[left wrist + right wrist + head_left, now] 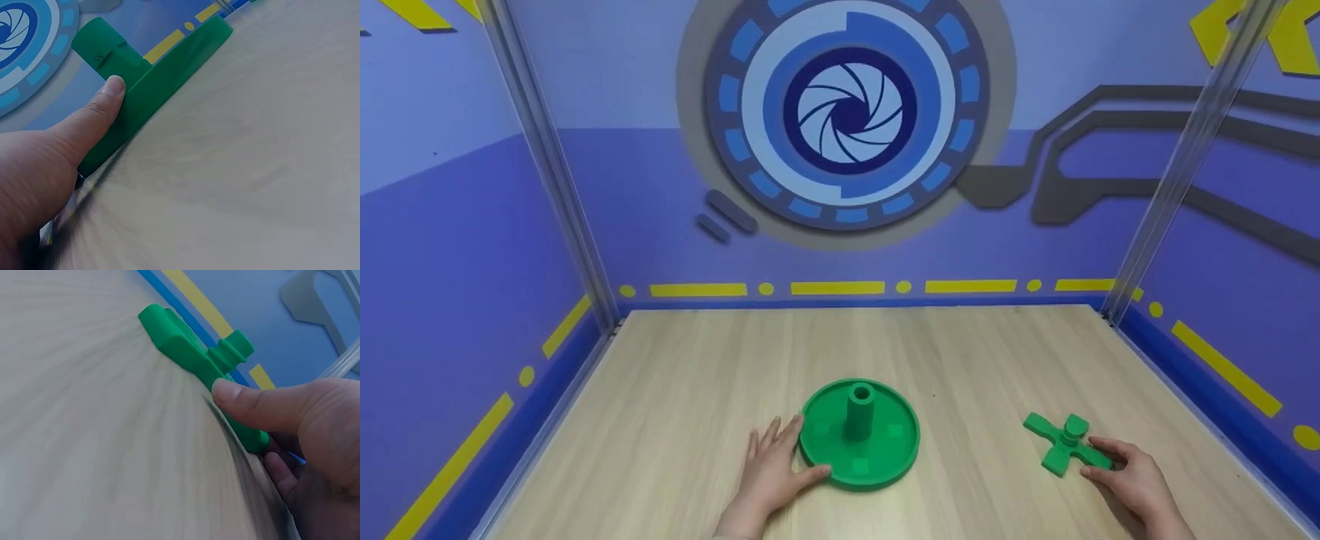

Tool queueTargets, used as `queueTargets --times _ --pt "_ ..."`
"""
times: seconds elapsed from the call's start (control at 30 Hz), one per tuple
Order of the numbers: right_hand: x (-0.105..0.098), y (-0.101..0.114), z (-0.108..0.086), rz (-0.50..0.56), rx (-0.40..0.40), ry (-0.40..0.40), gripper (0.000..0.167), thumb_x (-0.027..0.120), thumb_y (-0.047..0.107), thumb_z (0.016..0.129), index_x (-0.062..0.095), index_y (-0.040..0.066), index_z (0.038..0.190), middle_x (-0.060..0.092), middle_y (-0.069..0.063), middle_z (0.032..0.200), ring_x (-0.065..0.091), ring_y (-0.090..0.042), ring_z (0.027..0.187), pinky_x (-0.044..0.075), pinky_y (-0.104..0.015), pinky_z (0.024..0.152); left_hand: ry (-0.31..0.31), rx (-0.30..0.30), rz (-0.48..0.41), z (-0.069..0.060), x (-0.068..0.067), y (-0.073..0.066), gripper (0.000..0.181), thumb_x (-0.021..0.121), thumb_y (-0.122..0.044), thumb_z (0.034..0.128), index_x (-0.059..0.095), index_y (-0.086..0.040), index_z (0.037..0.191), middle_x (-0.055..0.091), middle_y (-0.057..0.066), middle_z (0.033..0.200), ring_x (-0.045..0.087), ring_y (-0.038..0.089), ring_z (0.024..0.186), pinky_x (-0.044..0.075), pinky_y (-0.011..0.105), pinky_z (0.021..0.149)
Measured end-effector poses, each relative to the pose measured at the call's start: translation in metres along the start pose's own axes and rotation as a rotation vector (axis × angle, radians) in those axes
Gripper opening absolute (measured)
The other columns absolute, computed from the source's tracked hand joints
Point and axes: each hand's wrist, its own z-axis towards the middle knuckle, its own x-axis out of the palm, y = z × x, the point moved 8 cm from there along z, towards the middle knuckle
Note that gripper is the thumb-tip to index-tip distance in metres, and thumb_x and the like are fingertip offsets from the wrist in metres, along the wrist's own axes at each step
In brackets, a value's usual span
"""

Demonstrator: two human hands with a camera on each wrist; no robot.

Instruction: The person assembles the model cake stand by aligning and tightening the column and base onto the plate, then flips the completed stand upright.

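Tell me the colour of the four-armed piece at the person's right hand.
The four-armed piece is green, best seen in the head view.

Pale wood-grain tabletop [697, 375]; a round green tray [891, 461] with an upright post [860, 412] sits near centre; a green four-armed piece [1063, 451] lies right.

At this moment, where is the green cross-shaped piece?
In the head view, the green cross-shaped piece is at the right of the table, to the right of the round green dish, one arm pinched by the right hand.
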Motion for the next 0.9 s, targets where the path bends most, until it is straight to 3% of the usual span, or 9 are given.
queueTargets --times 0.13,0.33,0.57,0.9 --pt "-0.002 0.002 0.002 -0.073 -0.009 -0.019 0.064 0.082 0.017 0.088 0.056 -0.011 0.139 0.054 -0.038 0.14 0.046 -0.057 0.133 0.042 -0.067 0.11 -0.004 -0.004 -0.012 0.0 -0.001 0.0 0.105 0.075 -0.066 0.0814 0.038 -0.006 0.159 0.042 0.019 0.162 0.022 0.048 0.156 0.001 0.069 0.128" --pt "-0.003 0.004 0.002 -0.098 -0.013 -0.038 0.054 0.079 0.015 0.091 0.06 -0.01 0.135 0.057 -0.037 0.133 0.054 -0.052 0.123 0.046 -0.065 0.103 -0.001 -0.011 -0.009 -0.001 0.001 0.0 0.105 0.075 -0.066 0.0813 0.038 -0.007 0.159 0.042 0.019 0.163 0.021 0.047 0.157 0.001 0.069 0.128" --pt "0.0 0.013 -0.001 -0.063 -0.038 -0.079 0.051 0.074 0.014 0.095 0.057 -0.008 0.137 0.05 -0.037 0.139 0.048 -0.053 0.13 0.042 -0.067 0.109 -0.016 0.004 0.002 0.0 0.0 -0.001 0.105 0.075 -0.066 0.081 0.039 -0.006 0.158 0.043 0.02 0.161 0.023 0.048 0.156 0.002 0.069 0.128" --pt "0.014 0.054 -0.008 0.029 -0.101 -0.069 0.051 0.068 0.02 0.101 0.054 -0.002 0.145 0.05 -0.03 0.149 0.048 -0.046 0.137 0.049 -0.059 0.111 -0.02 0.002 0.005 -0.001 0.0 -0.001 0.104 0.076 -0.065 0.081 0.039 -0.005 0.158 0.044 0.021 0.161 0.024 0.048 0.156 0.003 0.07 0.127"
